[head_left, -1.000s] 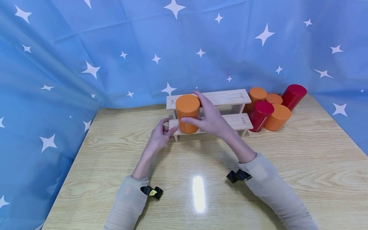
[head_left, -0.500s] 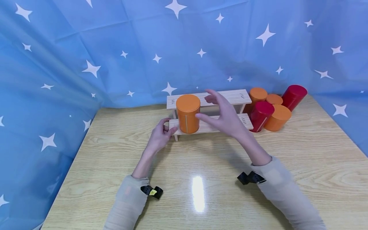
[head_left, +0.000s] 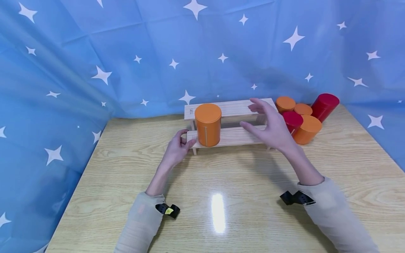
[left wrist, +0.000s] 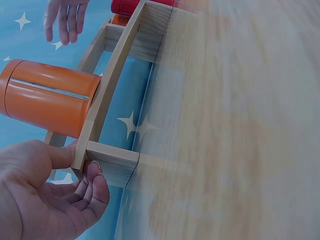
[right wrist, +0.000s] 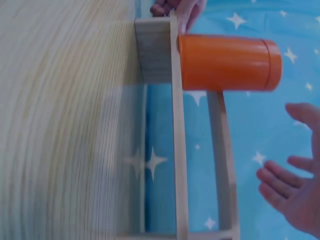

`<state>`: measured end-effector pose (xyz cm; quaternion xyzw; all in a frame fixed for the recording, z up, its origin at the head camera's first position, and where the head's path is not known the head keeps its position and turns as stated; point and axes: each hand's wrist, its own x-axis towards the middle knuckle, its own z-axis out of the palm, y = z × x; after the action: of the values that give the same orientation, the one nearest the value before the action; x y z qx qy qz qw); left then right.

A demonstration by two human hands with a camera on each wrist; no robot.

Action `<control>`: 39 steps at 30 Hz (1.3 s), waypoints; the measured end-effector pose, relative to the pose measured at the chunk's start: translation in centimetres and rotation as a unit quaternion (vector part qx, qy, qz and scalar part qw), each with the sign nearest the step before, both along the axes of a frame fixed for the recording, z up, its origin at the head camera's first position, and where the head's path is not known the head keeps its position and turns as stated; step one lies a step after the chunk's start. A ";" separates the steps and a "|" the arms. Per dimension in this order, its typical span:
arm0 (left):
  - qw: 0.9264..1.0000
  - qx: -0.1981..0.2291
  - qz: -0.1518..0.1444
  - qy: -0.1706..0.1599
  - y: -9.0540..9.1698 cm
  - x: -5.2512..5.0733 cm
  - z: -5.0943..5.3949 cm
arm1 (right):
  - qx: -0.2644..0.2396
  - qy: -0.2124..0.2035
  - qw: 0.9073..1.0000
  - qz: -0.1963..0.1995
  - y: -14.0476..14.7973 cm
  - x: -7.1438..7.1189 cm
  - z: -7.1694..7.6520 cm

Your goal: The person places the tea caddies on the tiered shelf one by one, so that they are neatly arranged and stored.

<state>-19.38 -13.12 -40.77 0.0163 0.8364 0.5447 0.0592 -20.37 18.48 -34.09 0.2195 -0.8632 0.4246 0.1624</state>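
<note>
An orange canister (head_left: 209,128) with a lid stands upright near the left end of the lower step of a two-tier wooden rack (head_left: 240,136). My left hand (head_left: 178,148) grips the left end of that lower step; in the left wrist view the thumb lies on top of the board (left wrist: 107,95) and the fingers curl beneath it. To the right of the canister, my right hand (head_left: 274,128) hovers over the rack with its fingers spread and relaxed, holding nothing. The right wrist view shows a gap between this hand (right wrist: 297,187) and the orange canister (right wrist: 227,62).
Several more canisters crowd the rack's right end: a red canister (head_left: 292,121), a short orange canister (head_left: 307,130) and a leaning red canister (head_left: 325,105) among them. Behind the wooden table (head_left: 142,123) hangs a blue cloth with white stars (head_left: 133,35).
My right hand has let go of the orange canister and moved right, toward the other canisters. The orange canister stays on the lower step, and my left hand has kept its grip there.
</note>
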 end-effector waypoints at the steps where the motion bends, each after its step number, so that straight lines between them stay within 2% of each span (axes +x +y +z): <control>1: 1.000 0.000 0.000 0.000 0.0 0.0 0.0 | 0.002 0.002 1.000 -0.004 0.4 0.1 0.0; 6: 1.000 0.001 0.001 0.000 0.1 0.0 0.1 | 0.017 0.021 0.999 -0.025 2.2 0.6 0.2; 14: 1.000 -0.005 0.003 -0.002 0.1 -0.1 0.0 | 0.033 0.058 0.997 -0.031 5.0 1.1 0.2; 19: 1.000 -0.003 0.002 -0.001 0.1 0.0 0.0 | 0.044 0.065 0.995 -0.059 6.8 1.7 0.4; 30: 1.000 -0.001 -0.001 0.001 0.0 0.0 0.0 | 0.044 0.023 0.993 -0.108 10.3 2.3 0.5; 39: 1.000 -0.002 0.001 0.003 0.0 -0.1 -0.1 | 0.076 -0.048 0.988 -0.123 12.8 2.4 -0.2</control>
<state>-19.49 -13.10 -40.84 0.0168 0.8375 0.5433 0.0566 -17.96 31.29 -34.24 0.1025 -0.9204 0.3442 0.1545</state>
